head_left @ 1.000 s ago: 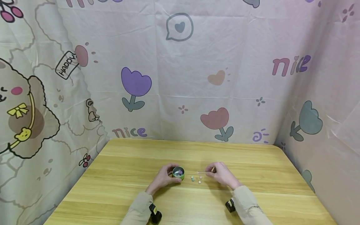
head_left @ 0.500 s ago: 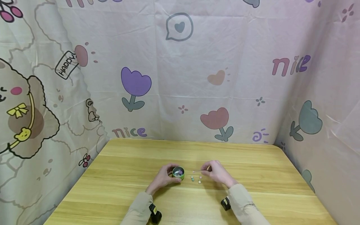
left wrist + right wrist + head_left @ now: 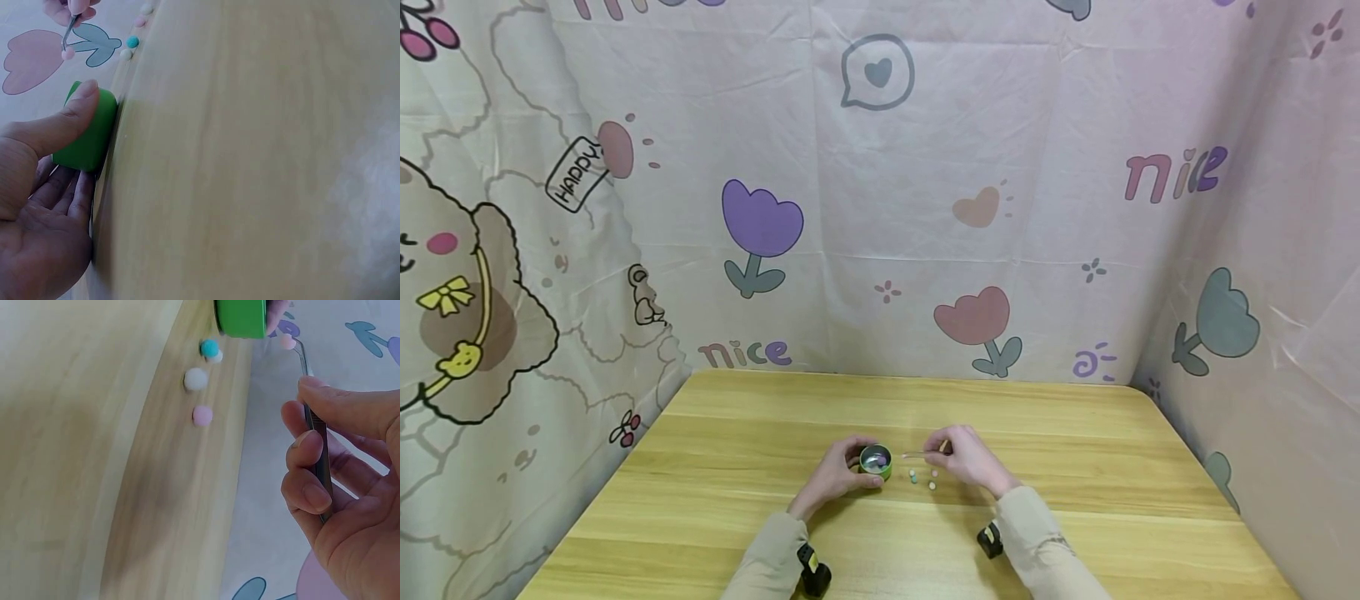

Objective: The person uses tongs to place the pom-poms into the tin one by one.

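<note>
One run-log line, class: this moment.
left hand holds: green open container; right hand holds: bent metal tweezers; pinched: pink ball; wooden table: teal, pink, white balls

Tweezers (image 3: 323, 464) metal; balls (image 3: 195, 379) matt; container (image 3: 242, 317) smooth; tabletop (image 3: 775, 417) wood-grained; backdrop (image 3: 880, 208) creased cloth.

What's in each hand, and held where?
Left hand: green container, gripped by its outer sides. Right hand: tweezers, gripped along their dark handle; the bent tips hold a pink ball.
</note>
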`<state>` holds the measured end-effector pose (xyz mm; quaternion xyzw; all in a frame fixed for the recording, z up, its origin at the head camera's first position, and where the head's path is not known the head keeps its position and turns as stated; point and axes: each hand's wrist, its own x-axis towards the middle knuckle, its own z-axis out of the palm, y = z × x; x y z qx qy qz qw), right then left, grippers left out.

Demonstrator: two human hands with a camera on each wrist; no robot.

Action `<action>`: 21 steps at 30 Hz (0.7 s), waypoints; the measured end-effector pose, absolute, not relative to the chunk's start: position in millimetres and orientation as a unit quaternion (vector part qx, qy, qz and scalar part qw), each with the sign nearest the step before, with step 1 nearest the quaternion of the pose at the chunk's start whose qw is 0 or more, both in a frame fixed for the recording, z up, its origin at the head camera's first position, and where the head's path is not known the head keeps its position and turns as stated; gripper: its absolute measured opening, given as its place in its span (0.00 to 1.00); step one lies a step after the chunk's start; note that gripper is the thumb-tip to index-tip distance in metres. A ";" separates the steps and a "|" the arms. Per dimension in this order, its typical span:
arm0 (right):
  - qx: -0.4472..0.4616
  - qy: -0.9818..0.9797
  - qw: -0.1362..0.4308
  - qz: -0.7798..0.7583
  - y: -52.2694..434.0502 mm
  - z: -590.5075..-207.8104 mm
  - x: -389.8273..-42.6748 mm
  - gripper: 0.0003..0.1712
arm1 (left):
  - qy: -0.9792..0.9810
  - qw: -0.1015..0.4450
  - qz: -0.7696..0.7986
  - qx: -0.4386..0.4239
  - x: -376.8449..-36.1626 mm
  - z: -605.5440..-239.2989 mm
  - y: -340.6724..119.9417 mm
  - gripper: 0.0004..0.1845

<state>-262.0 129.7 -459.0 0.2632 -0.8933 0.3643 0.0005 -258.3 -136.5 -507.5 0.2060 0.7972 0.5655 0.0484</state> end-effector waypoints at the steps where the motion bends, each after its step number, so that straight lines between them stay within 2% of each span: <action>1: 0.264 -0.893 0.001 0.364 128.8 -458.8 -262.4 0.03 | 0.797 0.048 0.565 0.206 -258.3 -507.5 -136.5 0.34; 21: 0.278 -0.884 -0.015 0.376 111.3 -457.3 -267.3 0.05 | 0.796 0.049 0.566 0.208 -258.8 -508.1 -136.5 0.33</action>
